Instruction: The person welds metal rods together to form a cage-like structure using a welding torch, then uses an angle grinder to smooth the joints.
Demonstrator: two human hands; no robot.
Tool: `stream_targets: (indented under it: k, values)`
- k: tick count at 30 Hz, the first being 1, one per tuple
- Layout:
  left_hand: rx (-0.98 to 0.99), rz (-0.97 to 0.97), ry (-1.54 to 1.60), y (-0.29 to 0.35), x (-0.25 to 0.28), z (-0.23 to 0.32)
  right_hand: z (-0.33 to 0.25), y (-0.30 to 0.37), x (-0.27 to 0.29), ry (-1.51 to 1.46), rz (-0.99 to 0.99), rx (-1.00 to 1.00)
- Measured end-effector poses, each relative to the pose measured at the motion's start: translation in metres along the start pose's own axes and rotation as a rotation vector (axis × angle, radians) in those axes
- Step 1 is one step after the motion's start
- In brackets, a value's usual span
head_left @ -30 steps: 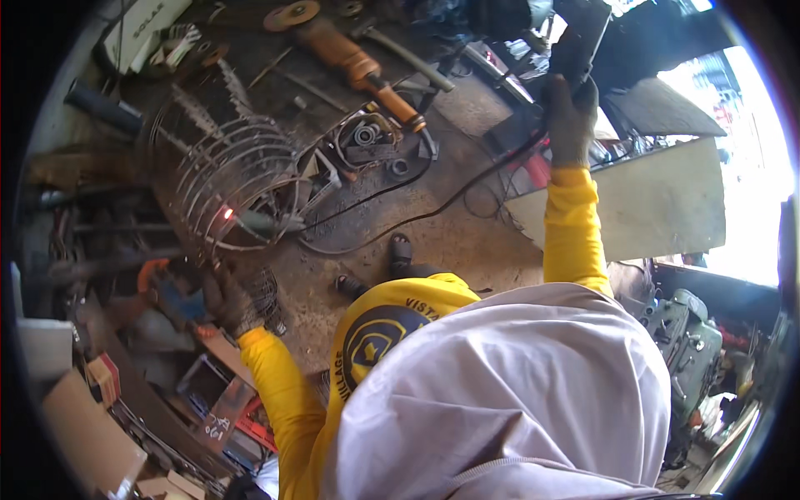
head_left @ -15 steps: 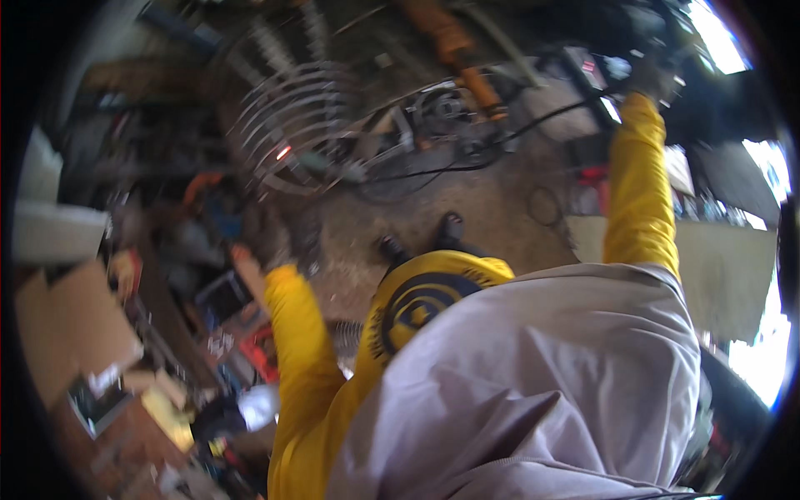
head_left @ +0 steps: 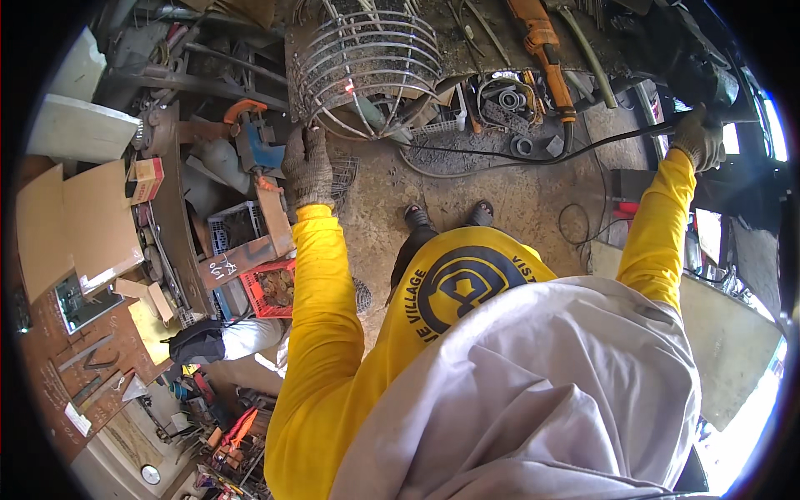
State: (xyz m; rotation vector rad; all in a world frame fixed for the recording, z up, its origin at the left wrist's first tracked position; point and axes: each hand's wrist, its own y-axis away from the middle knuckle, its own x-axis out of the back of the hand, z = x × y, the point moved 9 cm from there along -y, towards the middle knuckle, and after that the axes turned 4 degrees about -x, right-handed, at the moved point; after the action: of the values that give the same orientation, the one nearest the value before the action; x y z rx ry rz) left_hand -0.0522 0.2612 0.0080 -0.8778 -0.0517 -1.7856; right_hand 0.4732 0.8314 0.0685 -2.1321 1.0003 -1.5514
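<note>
In the head view, a domed cage of bent wire [head_left: 367, 62] is seen at the upper centre of the frame, lying on a dirty workbench [head_left: 467, 42]. The left hand [head_left: 307, 167], in a grey knitted glove, is raised just below the cage's lower left rim; the fingers appear curled at the wire there, though whether a wire is truly gripped cannot be told. The cage therefore lies up and slightly right of this hand, its rounded hoops running across the frame. A small glowing spot [head_left: 348, 86] is seen on one of the wires, just above and to the right of the left hand.

The right hand [head_left: 698, 140], also gloved, is held far off at the upper right of the frame, well apart from the cage. It is closed around a dark handle from which a black cable [head_left: 533, 158] trails leftward across the floor towards the bench. The left hand is much the nearer of the two to the cage.

An orange power tool [head_left: 546, 50] lies on the bench to the right of the cage, between it and the right hand. A blue vice [head_left: 254, 137] with an orange part is set just left of the left hand, and a red crate [head_left: 268, 287] is seen lower down beside the left sleeve. Cardboard sheets [head_left: 75, 225] are stacked at the left edge of the frame. The person's feet [head_left: 446, 215] are seen at the centre, below the cable.
</note>
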Motion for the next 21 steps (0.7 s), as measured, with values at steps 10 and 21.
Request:
stream_targets:
  k: [10, 21]
  values:
    - [0.451, 0.083, 0.443, 0.01, -0.005, -0.055, -0.033, 0.078, 0.115, -0.826, -0.001, 0.043]
    - [0.821, -0.34, 1.458, 0.028, -0.076, -0.017, -0.21, 0.451, 0.102, -1.388, -2.056, -1.024]
